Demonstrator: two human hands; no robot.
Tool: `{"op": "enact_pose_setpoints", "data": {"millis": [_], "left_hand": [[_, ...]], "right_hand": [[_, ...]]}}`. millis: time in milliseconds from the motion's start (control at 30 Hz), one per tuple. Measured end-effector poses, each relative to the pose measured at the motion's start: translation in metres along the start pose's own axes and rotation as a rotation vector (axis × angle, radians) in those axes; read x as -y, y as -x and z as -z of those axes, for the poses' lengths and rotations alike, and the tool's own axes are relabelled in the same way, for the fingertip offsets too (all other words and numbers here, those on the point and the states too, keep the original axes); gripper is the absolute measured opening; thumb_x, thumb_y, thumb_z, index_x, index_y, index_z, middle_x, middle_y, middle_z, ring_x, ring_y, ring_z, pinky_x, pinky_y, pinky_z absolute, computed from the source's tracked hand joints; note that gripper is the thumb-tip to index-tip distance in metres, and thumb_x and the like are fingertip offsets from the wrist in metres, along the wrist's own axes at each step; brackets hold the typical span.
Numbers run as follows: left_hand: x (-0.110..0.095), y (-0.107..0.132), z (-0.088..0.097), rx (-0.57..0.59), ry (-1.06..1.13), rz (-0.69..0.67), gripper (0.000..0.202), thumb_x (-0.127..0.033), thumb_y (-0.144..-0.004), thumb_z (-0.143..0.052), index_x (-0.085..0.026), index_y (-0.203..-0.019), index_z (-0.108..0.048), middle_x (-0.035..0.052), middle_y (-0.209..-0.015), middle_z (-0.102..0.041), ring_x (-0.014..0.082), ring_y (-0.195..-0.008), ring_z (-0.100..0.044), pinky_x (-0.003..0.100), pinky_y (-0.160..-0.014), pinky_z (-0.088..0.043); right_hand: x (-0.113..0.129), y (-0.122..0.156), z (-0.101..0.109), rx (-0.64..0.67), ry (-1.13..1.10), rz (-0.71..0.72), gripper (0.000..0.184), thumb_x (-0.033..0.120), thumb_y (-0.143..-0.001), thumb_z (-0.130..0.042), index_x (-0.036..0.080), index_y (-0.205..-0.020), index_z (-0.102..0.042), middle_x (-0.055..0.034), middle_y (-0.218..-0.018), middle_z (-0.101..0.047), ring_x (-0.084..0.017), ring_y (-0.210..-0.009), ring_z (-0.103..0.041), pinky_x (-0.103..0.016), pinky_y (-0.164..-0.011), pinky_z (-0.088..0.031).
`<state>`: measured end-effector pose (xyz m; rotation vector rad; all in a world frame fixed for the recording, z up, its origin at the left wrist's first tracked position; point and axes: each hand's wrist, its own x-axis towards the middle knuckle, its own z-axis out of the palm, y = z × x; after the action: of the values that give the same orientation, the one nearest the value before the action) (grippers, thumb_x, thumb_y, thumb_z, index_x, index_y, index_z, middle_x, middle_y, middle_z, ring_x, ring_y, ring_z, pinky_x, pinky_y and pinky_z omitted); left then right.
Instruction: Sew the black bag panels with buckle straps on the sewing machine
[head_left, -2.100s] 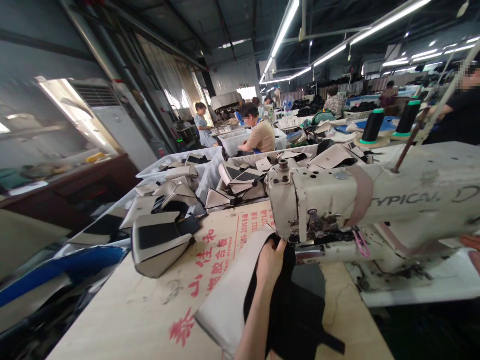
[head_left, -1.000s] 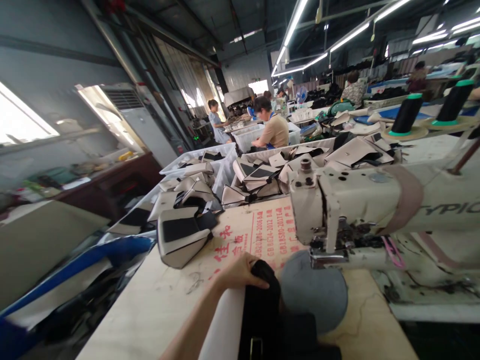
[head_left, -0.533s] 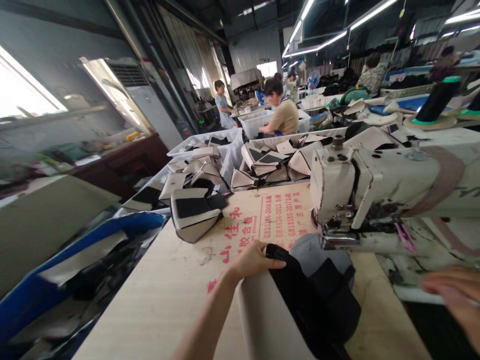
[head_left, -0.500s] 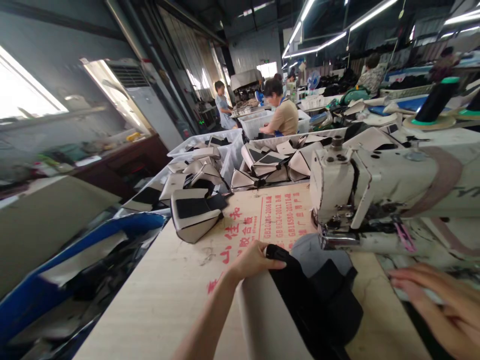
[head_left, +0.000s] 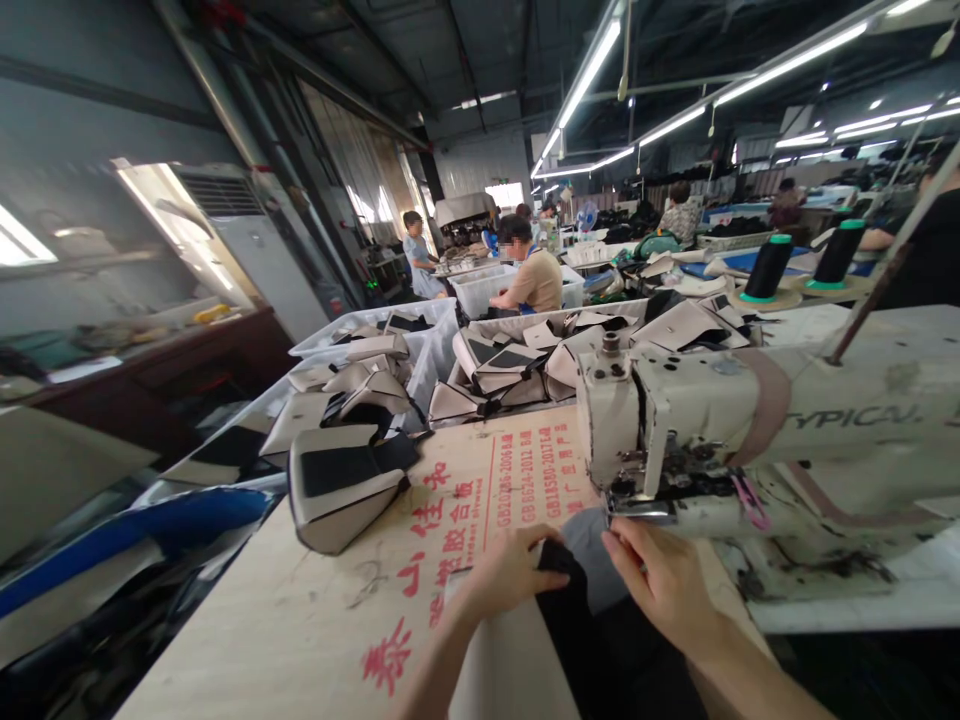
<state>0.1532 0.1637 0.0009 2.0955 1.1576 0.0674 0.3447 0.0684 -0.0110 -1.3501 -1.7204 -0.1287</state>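
Observation:
My left hand (head_left: 506,575) is closed on the top edge of a sewn cover piece, pinching its black fabric (head_left: 566,610) between thumb and fingers. The pale beige panel (head_left: 517,660) of this piece hangs below that hand. Beside it, my right hand (head_left: 667,585) has thumb and forefinger drawn together at the edge of the grey fabric (head_left: 589,550); the exact contact is partly hidden. Those fingertips are just below the free end of the white sewing machine (head_left: 690,400). A finished-looking beige and black cover (head_left: 345,490) sits on the plywood board (head_left: 300,620) to the left.
Behind the board stand white plastic bins (head_left: 431,375) heaped with similar covers. A blue-lined container (head_left: 217,510) of pieces is at lower left. Black thread cones (head_left: 769,268) stand behind the machine. A co-worker (head_left: 536,275) bends over a bin farther back.
My right hand has come in from the right edge to the grey fabric by the machine. My left hand keeps its hold on the piece. The view has swung right.

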Motion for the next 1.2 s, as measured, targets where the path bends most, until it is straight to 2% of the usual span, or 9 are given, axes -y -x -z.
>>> {"op": "enact_pose_setpoints", "data": {"millis": [200,333,433,600,767,867,1000,1067,1200], "left_hand": [[0.013,0.059,-0.001,0.097,-0.067,0.074,0.025,-0.031,-0.064,-0.060,-0.024,-0.087,-0.067,-0.0041,-0.078,-0.067,0.0159,-0.073,-0.058,0.020,-0.062,-0.040],[0.006,0.112,-0.008,-0.007,-0.120,0.078,0.025,-0.024,-0.068,-0.055,-0.027,-0.090,-0.065,-0.0033,-0.086,-0.065,0.0154,-0.082,-0.057,0.020,-0.072,-0.040],[-0.024,0.120,-0.007,-0.056,-0.241,-0.001,0.023,-0.021,-0.070,-0.052,-0.030,-0.087,-0.064,-0.0024,-0.082,-0.063,0.0151,-0.079,-0.057,0.021,-0.067,-0.038],[-0.080,0.091,0.028,-0.257,-0.399,-0.112,0.023,-0.022,-0.074,-0.050,-0.032,-0.092,-0.061,-0.0019,-0.082,-0.062,0.0156,-0.080,-0.057,0.022,-0.066,-0.037],[-0.113,0.032,0.056,-0.449,-0.453,-0.184,0.021,-0.025,-0.076,-0.048,-0.029,-0.092,-0.061,-0.0012,-0.089,-0.064,0.0171,-0.085,-0.058,0.024,-0.068,-0.039],[-0.115,0.020,0.051,-0.388,-0.422,-0.182,0.022,-0.021,-0.075,-0.047,-0.024,-0.090,-0.063,0.0017,-0.090,-0.065,0.0179,-0.086,-0.059,0.024,-0.070,-0.041],[-0.085,0.053,0.054,-0.245,-0.326,-0.200,0.030,-0.018,-0.070,-0.050,-0.025,-0.096,-0.063,0.0005,-0.091,-0.066,0.0167,-0.085,-0.058,0.023,-0.074,-0.042],[-0.061,0.075,0.072,-0.349,-0.300,-0.107,0.026,-0.022,-0.071,-0.051,-0.024,-0.093,-0.064,0.0004,-0.092,-0.066,0.0166,-0.083,-0.059,0.022,-0.074,-0.043],[-0.050,0.107,0.128,-0.926,-0.476,0.076,0.020,-0.032,-0.068,-0.057,-0.026,-0.085,-0.065,-0.0036,-0.087,-0.066,0.0188,-0.077,-0.060,0.028,-0.071,-0.044]], "right_hand": [[0.002,0.024,0.031,-0.097,-0.043,0.061,0.034,0.014,-0.084,-0.045,0.018,-0.117,-0.045,-0.0062,-0.099,-0.060,-0.013,-0.086,-0.059,-0.024,-0.075,-0.047],[0.032,0.039,-0.001,0.343,0.022,0.176,0.035,0.017,-0.085,-0.040,0.016,-0.120,-0.043,-0.0096,-0.118,-0.051,-0.014,-0.081,-0.060,-0.023,-0.063,-0.049],[0.038,0.036,-0.014,0.514,0.053,0.253,0.015,0.020,-0.085,-0.044,0.021,-0.095,-0.054,-0.0008,-0.089,-0.061,-0.013,-0.065,-0.059,-0.023,-0.053,-0.044],[0.011,0.003,0.003,0.129,0.006,0.218,0.010,0.022,-0.087,-0.045,0.019,-0.089,-0.054,0.0011,-0.072,-0.059,-0.009,-0.063,-0.056,-0.020,-0.058,-0.040],[0.004,-0.029,-0.014,-0.358,0.060,-0.104,0.012,0.025,-0.082,-0.051,0.013,-0.079,-0.054,0.0004,-0.058,-0.057,-0.007,-0.048,-0.052,-0.019,-0.050,-0.036],[0.010,-0.034,-0.029,-0.380,0.065,-0.150,0.012,0.021,-0.083,-0.045,0.014,-0.077,-0.053,0.0013,-0.054,-0.055,-0.008,-0.046,-0.052,-0.018,-0.048,-0.036],[0.008,-0.019,-0.021,-0.300,-0.101,-0.208,0.010,0.022,-0.085,-0.044,0.015,-0.090,-0.049,0.0007,-0.063,-0.060,-0.007,-0.051,-0.056,-0.015,-0.050,-0.042],[0.003,-0.001,-0.006,-0.205,-0.218,-0.242,0.022,0.025,-0.084,-0.046,0.015,-0.104,-0.046,-0.0032,-0.078,-0.063,-0.009,-0.062,-0.059,-0.016,-0.056,-0.047],[0.000,0.047,0.024,-0.013,-0.247,-0.247,0.032,0.027,-0.084,-0.047,0.021,-0.115,-0.043,-0.0067,-0.094,-0.059,-0.012,-0.067,-0.059,-0.020,-0.057,-0.051]]}}
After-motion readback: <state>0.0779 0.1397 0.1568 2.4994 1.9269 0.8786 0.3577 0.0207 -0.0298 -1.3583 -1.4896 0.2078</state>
